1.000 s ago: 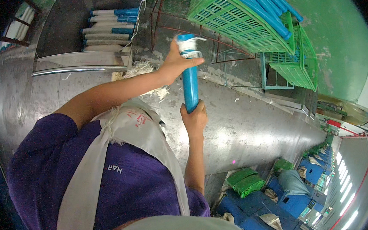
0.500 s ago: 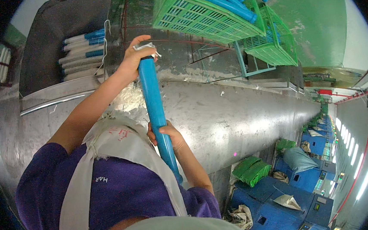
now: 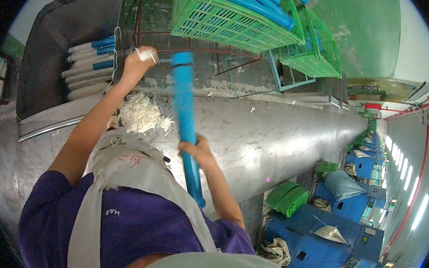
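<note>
My right hand [image 3: 198,151] grips the lower half of a long blue tube [image 3: 188,131], which stands roughly lengthwise in front of me. The tube's upper part is smeared by motion, with a dark band near its far end. My left hand [image 3: 141,65] is closed around a small white wad of yarn [image 3: 146,54], to the left of the tube's far end and apart from it. Below that hand lies a loose heap of white yarn scraps [image 3: 141,113] next to my white apron [image 3: 126,161].
At upper left, a dark bin [image 3: 43,72] holds several tubes [image 3: 90,65] wound with white. Green crates [image 3: 236,26] full of blue tubes stand at the top, near a metal frame [image 3: 278,73]. Blue machines [image 3: 309,247] and a folded green bundle [image 3: 287,199] are at lower right.
My left hand has pulled away leftward from the tube's far end with the white wad. The tube has shifted slightly right and upright in the right hand. More of the scrap heap shows.
</note>
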A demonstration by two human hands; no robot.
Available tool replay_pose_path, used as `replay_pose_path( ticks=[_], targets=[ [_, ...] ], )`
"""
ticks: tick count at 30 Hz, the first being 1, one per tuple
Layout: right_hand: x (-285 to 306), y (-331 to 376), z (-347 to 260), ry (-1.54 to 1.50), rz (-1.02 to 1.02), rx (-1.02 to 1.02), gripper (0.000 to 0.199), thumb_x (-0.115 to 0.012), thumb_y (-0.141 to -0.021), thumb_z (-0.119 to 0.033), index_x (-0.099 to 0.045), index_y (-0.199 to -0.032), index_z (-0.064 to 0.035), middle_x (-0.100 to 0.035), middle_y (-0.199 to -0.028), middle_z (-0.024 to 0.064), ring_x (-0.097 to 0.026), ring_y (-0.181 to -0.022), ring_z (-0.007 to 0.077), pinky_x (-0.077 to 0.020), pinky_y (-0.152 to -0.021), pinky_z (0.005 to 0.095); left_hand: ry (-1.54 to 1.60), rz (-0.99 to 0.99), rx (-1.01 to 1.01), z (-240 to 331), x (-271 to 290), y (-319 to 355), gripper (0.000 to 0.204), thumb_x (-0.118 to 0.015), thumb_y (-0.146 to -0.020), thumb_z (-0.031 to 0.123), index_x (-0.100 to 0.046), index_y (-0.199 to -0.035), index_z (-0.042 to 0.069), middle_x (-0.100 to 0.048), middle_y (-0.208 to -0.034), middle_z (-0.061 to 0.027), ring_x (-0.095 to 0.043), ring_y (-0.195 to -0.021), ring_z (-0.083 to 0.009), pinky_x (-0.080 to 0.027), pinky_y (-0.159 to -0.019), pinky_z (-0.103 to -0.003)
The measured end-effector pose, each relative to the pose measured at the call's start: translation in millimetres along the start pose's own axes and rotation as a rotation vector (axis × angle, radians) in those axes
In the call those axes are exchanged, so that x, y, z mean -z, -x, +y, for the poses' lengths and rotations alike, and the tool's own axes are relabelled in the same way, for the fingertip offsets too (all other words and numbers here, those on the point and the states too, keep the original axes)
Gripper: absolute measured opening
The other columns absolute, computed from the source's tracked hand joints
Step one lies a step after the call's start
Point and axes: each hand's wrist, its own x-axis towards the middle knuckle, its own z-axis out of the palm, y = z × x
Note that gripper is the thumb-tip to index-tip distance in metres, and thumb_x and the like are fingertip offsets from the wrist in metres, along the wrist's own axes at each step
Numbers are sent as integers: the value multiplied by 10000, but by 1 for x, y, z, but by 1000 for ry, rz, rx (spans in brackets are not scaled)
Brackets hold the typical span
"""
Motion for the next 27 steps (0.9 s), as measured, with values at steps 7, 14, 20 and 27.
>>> replay_pose_path(
  ticks=[7,14,20,27],
  targets=[
    [271,49,-255,563,1004,525,323,-475,-879,-350,-600,-909,-54,-622,-737,44,-558,-589,165,-474,-570,326,-777,-483,-464,-33,68,40,536,-735,-722,129,-536,-1219,101,-569,-1133,-119,-568,-1009,-212,-474,-859,-356],
    [349,71,-294,1609,1428,233,228,-494,-831,-181,-597,-636,-122,-612,-681,3,-544,-508,162,-449,-479,326,-518,75,16,-99,261,-77,386,-635,-832,139,-540,-1202,83,-595,-1100,-105,-612,-945,-214,-500,-823,-349],
    [99,-105,-97,1069,776,303,424,-385,-987,-298,-416,-1308,-23,-470,-614,53,-281,-443,106,-250,-404,296,-1269,-288,502,-316,360,-154,460,-669,-792,225,-528,-1196,56,-567,-1106,-163,-541,-1041,-308,-437,-888,-443],
    [-59,-170,-35,561,626,-126,372,-482,-922,-165,-397,-1253,-18,-509,-705,48,-435,-533,132,-345,-455,275,-1463,-336,323,-482,354,-207,775,-789,-634,402,-457,-1280,132,-501,-1218,-129,-440,-1177,-286,-378,-924,-422]
  ],
)
